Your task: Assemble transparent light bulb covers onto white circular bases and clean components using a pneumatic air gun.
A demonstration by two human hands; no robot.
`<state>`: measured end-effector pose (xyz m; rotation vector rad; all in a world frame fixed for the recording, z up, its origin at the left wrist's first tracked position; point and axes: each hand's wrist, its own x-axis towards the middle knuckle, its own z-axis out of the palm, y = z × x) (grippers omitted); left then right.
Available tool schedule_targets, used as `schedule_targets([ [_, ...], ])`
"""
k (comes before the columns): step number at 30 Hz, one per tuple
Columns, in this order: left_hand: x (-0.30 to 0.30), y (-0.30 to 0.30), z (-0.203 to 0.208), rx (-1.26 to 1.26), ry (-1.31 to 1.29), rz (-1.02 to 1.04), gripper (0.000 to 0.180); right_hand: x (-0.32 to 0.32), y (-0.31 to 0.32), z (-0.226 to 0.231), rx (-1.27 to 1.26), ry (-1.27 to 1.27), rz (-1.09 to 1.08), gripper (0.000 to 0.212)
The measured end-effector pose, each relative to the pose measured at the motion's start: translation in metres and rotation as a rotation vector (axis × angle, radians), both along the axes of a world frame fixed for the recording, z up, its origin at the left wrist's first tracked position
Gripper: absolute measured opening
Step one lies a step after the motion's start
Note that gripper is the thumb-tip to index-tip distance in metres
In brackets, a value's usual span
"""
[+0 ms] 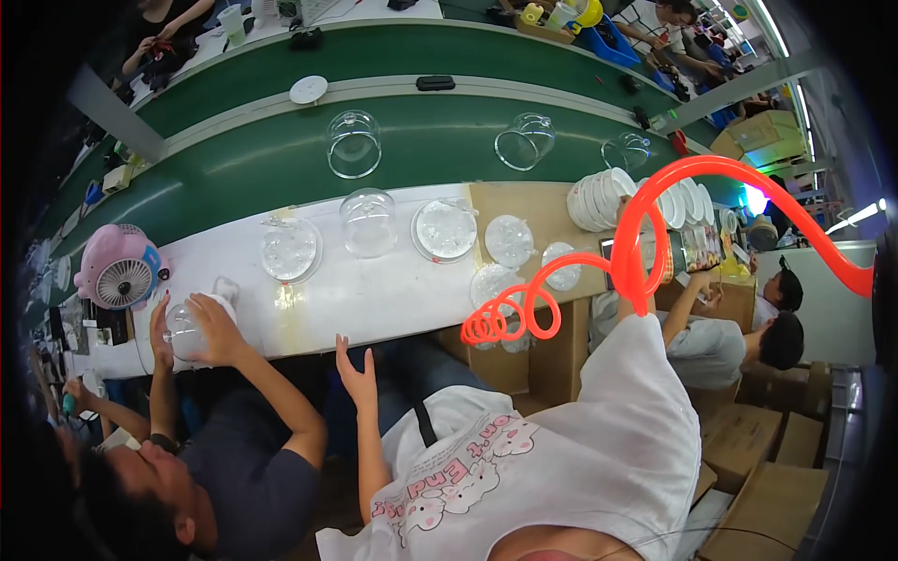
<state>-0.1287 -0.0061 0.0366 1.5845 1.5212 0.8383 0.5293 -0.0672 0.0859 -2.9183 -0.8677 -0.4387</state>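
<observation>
A co-worker's hands (192,329) are gripping a clear dome (180,335) at 9 o'clock. The left hand (356,376) is hovering open, fingers spread wide, at the white table's (374,299) near edge, holding nothing. A lidded clear dish (291,251) is sitting at its 11 o'clock. An orange coiled hose (524,309) is covering the right hand (624,213) at 2 o'clock, just beside stacked white discs (594,201); its grip cannot be determined.

Orange-red coiled hose (655,215); green conveyor belt (234,168); pink fan (119,268); white shirt (580,449), pink cartoon print
</observation>
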Motion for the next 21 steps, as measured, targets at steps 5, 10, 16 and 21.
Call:
schedule_targets([
  [5,0.012,0.011,-0.004,-0.016,-0.054,-0.033,0.059,0.027,-0.052,0.061,0.575,-0.177,-0.045,0.025],
  [10,-0.002,0.015,0.002,-0.039,-0.077,0.027,0.051,-0.157,-0.126,0.174,1.362,1.132,0.158,0.025],
  [16,0.009,0.028,0.039,-0.401,-0.515,-0.241,0.045,-0.34,-0.113,0.175,0.403,1.668,0.291,0.021],
  [21,-0.02,0.015,0.073,-0.795,-1.071,-0.833,0.093,-0.449,-0.004,0.091,0.322,1.682,0.706,0.025],
])
